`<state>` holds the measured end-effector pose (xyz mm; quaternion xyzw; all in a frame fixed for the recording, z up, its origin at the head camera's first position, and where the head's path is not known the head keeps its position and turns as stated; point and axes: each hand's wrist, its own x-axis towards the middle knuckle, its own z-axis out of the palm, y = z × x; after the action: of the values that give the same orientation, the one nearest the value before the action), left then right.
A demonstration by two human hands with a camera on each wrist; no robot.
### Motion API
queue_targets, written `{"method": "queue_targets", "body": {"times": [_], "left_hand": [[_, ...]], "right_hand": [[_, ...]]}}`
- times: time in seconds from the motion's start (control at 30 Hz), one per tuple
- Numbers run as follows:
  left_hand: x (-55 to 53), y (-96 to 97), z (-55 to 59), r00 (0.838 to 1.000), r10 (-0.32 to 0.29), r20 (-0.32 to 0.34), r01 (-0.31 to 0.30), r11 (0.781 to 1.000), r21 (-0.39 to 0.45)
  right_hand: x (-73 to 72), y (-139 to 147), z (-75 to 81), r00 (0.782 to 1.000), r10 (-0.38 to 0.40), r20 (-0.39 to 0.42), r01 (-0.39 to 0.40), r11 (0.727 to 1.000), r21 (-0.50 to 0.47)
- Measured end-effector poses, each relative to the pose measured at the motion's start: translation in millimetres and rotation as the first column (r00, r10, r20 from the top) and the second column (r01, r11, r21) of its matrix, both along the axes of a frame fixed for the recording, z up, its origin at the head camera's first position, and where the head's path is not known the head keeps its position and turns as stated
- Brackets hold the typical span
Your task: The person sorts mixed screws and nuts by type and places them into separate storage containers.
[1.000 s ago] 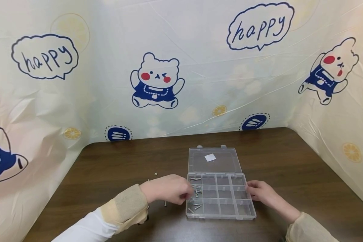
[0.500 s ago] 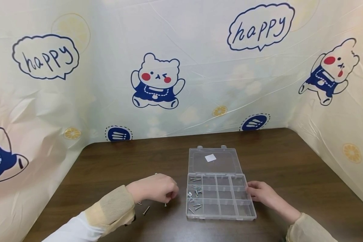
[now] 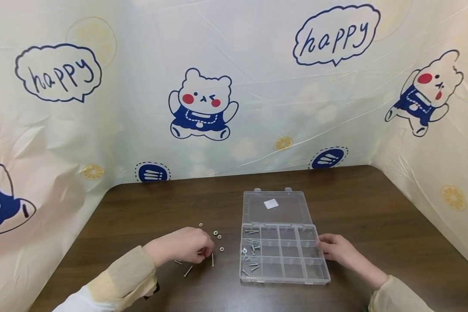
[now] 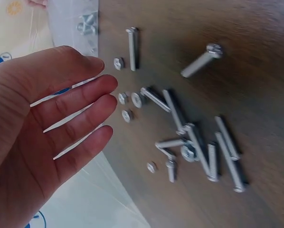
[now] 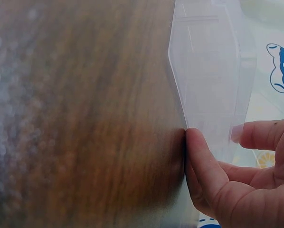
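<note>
My left hand [image 3: 189, 245] hovers over loose screws and nuts left of the box, its fingers relaxed and nothing in them in the left wrist view. Below it lie several silver screws [image 4: 196, 147], with small nuts [image 4: 127, 115] among them. One screw [image 3: 212, 260] lies just right of the fingers. My right hand [image 3: 335, 247] holds the right side of the clear plastic compartment box [image 3: 284, 281], thumb at the upper rim and fingers low on the wall. The box's lid [image 3: 288, 212] lies open behind it. Screws [image 3: 255, 248] lie in its left column of compartments.
A patterned curtain [image 3: 257, 108] hangs around the back and sides of the brown table [image 3: 156, 208]. A white label [image 3: 271, 203] is on the lid. Several nuts [image 3: 216, 233] lie between the left hand and the box.
My left hand has moved left from the box's left column to above the loose hardware. A round-headed piece shows in the left middle compartment. The right hand stays at the box's side.
</note>
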<state>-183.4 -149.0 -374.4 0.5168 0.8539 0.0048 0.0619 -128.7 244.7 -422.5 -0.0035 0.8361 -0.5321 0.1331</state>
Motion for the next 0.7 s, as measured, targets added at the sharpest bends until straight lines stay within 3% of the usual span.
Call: {"method": "queue_targets", "body": {"times": [0.43, 0.7], "left_hand": [[-7.2, -26.3, -0.2, 0.992, 0.096, 0.087, -0.100, 0.994, 0.049], [-14.4, -43.2, -5.8, 0.972, 0.143, 0.186, -0.160, 0.984, 0.077]], "right_hand": [[0.5, 0, -0.5, 1.000, -0.003, -0.005, 0.003, 1.000, 0.004], [0.1, 0, -0.7, 1.000, -0.008, -0.005, 0.008, 1.000, 0.008]]}}
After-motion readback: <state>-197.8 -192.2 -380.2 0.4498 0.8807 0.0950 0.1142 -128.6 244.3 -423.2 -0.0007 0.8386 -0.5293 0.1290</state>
